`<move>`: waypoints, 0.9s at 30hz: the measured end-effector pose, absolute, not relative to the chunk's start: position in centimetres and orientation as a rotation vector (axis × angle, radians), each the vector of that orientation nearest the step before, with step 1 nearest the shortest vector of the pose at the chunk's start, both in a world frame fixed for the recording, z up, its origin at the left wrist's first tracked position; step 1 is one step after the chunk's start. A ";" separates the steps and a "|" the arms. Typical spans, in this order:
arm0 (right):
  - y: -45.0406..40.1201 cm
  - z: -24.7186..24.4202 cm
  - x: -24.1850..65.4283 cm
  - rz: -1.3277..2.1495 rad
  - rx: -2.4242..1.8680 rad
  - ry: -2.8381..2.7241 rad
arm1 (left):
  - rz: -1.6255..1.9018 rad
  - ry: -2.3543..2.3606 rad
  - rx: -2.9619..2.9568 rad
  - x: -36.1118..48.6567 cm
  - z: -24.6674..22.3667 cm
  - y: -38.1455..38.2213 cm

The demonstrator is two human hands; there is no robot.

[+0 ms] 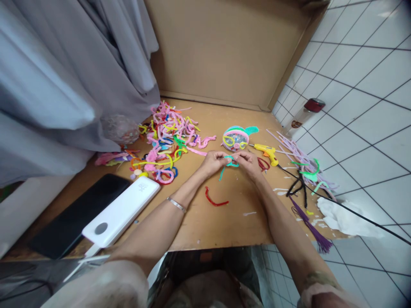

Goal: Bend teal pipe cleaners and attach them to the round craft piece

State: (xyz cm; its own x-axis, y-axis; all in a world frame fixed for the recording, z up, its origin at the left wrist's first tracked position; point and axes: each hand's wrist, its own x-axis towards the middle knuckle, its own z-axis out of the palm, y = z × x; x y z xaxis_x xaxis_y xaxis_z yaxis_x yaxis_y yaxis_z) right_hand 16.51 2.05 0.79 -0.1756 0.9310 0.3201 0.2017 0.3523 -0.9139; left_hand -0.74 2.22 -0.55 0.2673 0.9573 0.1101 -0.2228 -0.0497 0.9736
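Observation:
My left hand [215, 162] and my right hand [246, 164] meet over the middle of the table, fingertips closed on a teal pipe cleaner [222, 173]. It is bent into loops between them, and one end hangs below my left fingers. Just beyond the hands sits a round ornament [236, 139] with a clear, shiny middle, pink and green fuzzy rims and a teal paddle-shaped piece at its side. A curved red pipe cleaner [215, 202] lies on the tabletop nearer to me. Right of my right hand are coiled red pieces [263, 164].
A yellow glue gun [267, 153] trails a black cord to the right. Colourful pipe cleaners [170, 128] are heaped at the left; lilac ones [302, 158], a purple tassel [311, 224] and white tissue [346, 216] lie right. A white power bank [123, 211] and black phone [80, 216] sit front left.

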 end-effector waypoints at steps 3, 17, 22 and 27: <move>1.9 0.7 16.2 0.881 -1.053 -1.608 | 1.151 0.812 1.237 -0.8 -0.6 2.3; 2.3 -0.4 15.7 0.905 -1.098 -1.507 | 1.160 0.987 1.407 -0.9 -0.7 2.4; 2.2 -0.1 15.7 0.856 -1.059 -1.555 | 1.163 1.000 1.414 -0.8 -0.8 2.4; 2.1 0.2 15.8 0.810 -1.059 -1.610 | 1.158 0.998 1.422 -0.8 -0.9 2.2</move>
State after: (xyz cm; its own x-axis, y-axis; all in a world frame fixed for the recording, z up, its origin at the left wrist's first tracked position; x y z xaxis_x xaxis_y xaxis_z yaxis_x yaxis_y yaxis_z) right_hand 15.76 2.08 0.15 -0.1127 0.9203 0.3747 0.2475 0.3912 -0.8864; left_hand -0.79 2.24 -0.89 0.1990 0.9686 0.1489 0.0044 -0.1528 0.9883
